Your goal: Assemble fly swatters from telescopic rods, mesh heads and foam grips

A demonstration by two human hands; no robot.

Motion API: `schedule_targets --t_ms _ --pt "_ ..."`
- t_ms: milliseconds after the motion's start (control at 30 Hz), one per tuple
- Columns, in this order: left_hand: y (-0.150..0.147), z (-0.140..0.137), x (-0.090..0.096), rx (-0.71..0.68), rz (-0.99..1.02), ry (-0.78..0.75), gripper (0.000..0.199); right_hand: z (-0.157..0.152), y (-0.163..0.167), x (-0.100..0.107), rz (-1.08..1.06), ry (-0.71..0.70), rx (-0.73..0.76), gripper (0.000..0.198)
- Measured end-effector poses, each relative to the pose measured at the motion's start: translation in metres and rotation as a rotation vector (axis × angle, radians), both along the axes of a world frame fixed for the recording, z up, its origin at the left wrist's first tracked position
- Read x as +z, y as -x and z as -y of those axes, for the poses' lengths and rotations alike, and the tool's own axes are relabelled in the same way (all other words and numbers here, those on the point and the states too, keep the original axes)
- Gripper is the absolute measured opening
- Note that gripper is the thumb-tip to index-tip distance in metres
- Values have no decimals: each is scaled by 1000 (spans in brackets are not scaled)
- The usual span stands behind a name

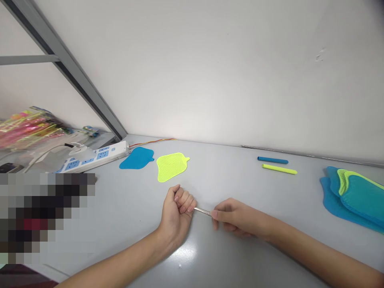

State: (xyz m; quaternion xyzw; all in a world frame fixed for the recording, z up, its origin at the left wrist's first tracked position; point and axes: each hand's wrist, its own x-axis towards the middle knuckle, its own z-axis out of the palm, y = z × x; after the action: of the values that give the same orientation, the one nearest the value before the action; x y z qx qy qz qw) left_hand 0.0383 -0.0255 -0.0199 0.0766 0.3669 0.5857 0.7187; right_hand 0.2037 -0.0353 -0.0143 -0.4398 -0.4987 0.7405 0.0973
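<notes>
A thin silver metal rod (202, 211) spans the short gap between my two hands, above the grey table. My left hand (180, 210) is closed in a fist around one end of it. The other end sits between the thumb and fingers of my right hand (229, 216), which hide its tip. Beyond my left hand lie a yellow-green perforated fly swatter head (172, 166) and a blue fly swatter head (137, 158). Farther right, a blue handle tube (273, 160) and a yellow-green handle tube (279, 169) lie side by side.
Several blue and yellow-green swatter heads (357, 200) are piled at the right. A white power strip (99, 156) with cables stands at the left, near a metal frame post (75, 68). Plastic-wrapped colourful items (33, 126) lie behind it. A pixelated patch covers the lower left.
</notes>
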Motion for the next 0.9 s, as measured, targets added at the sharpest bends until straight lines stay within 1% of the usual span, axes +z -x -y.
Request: schedule_targets --t_ms 267,900 --pt "0 0 1 5 12 16 35 0 -1 -3 -45 -11 -6 32" --pt "0 -2 0 -1 32 11 34 -1 -1 -3 -23 -5 -7 33"
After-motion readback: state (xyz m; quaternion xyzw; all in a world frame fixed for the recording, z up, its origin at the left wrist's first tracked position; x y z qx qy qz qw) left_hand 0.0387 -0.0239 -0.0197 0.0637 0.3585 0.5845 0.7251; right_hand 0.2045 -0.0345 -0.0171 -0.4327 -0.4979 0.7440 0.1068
